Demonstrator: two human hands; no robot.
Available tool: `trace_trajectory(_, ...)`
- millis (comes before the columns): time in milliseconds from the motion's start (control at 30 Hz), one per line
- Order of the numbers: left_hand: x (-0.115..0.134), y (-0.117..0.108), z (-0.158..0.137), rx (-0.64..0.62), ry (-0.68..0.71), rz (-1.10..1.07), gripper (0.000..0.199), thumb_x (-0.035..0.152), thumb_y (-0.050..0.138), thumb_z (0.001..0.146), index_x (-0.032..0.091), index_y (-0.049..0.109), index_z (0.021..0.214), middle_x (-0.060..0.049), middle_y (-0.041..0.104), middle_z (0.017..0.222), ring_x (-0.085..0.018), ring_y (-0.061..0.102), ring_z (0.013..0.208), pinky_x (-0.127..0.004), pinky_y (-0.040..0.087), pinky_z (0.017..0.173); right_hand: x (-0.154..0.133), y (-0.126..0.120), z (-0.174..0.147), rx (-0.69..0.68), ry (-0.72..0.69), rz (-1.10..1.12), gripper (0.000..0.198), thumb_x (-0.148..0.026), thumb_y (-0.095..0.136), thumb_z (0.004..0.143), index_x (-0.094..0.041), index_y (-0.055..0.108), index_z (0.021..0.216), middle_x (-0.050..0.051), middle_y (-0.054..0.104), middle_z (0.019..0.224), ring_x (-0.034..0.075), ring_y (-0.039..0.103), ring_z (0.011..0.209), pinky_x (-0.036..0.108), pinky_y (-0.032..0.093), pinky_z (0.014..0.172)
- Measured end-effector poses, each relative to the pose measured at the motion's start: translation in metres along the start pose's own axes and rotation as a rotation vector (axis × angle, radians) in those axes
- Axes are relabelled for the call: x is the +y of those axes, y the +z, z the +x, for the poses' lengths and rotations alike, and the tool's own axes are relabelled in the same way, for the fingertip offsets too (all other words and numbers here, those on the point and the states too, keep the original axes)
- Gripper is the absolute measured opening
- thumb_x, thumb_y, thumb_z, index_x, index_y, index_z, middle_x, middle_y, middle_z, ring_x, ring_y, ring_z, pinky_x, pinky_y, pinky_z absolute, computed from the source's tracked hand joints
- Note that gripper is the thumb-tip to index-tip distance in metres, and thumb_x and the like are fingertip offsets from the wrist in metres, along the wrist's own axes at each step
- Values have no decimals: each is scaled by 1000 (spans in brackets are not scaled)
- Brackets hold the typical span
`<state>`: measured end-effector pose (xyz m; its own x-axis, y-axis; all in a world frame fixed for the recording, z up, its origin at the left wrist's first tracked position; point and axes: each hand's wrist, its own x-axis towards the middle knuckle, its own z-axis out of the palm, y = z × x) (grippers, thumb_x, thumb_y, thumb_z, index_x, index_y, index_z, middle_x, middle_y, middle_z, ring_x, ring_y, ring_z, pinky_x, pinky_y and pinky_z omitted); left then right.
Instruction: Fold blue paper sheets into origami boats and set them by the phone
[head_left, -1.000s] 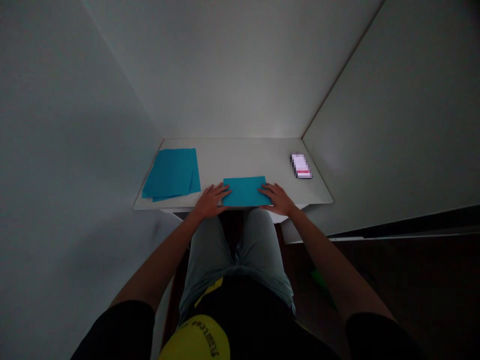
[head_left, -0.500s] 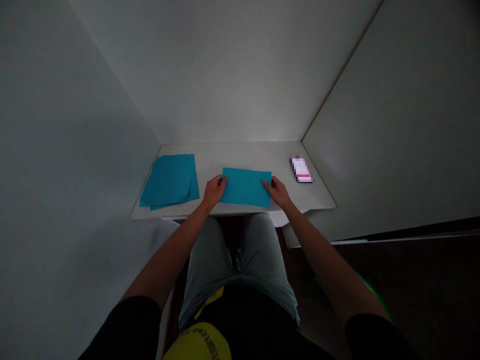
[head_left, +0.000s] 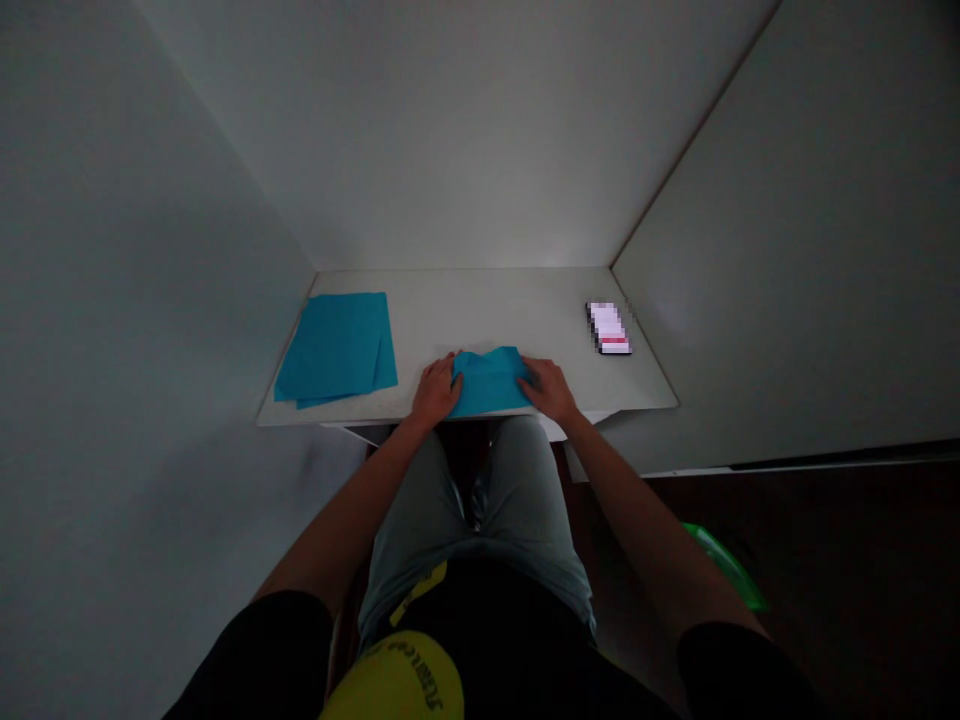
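A folded sheet of blue paper (head_left: 491, 384) lies at the front edge of the white table, its far edge bent and uneven. At its left end, my left hand (head_left: 437, 390) holds the paper, thumb on top and fingers at the side. My right hand (head_left: 550, 387) grips the opposite end in the same way, its thumb pointing inward and slightly blurred. The undersides of both grips are hidden.
A loose stack of blue paper sheets (head_left: 337, 345) lies on the left of the white table (head_left: 480, 305). A phone (head_left: 609, 328) with a blurred screen rests at the right. Walls enclose the table's back and sides. Something green (head_left: 724, 565) is on the floor at right.
The flat blue paper is now bent over into a narrower strip and lies lower on the table. Both hands have moved inward with it. The view has shifted slightly.
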<state>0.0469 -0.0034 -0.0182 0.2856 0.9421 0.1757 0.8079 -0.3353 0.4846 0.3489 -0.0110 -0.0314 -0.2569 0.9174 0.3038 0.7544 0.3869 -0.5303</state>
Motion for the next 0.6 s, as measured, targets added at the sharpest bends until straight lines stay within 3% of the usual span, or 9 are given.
trace_trajectory(133, -4, 4, 3, 88, -116, -21, 50, 29, 48, 110, 12, 61, 155, -19, 66, 159, -33, 63, 146, -51, 44, 130, 0, -1, 1, 28, 68, 21, 76, -45, 65, 100, -21, 49, 169, 13, 79, 139, 38, 69, 129, 58, 54, 112)
trace_trajectory(267, -4, 1, 1, 134, -81, -92, 57, 30, 56, 106, 17, 56, 161, -16, 69, 156, -32, 66, 142, -50, 48, 128, -8, -8, 0, -20, 17, -15, 79, -44, 62, 103, -25, 38, 176, 11, 77, 142, 36, 69, 129, 53, 55, 111)
trace_trajectory(433, -1, -4, 0, 221, -183, -135, 84, 32, 68, 99, 11, 36, 173, -20, 66, 157, -36, 69, 137, -52, 52, 122, -16, -12, 1, -69, -25, -94, 59, -42, 58, 107, -28, 59, 164, 11, 68, 157, 37, 61, 141, 55, 50, 116)
trace_trajectory(600, 1, -4, 0, 239, -181, -140, 85, 29, 74, 96, 13, 38, 172, -20, 70, 150, -36, 69, 135, -53, 48, 125, -11, -6, 1, -84, 14, -79, 52, -46, 61, 106, -27, 68, 154, 12, 73, 148, 38, 61, 139, 57, 49, 114)
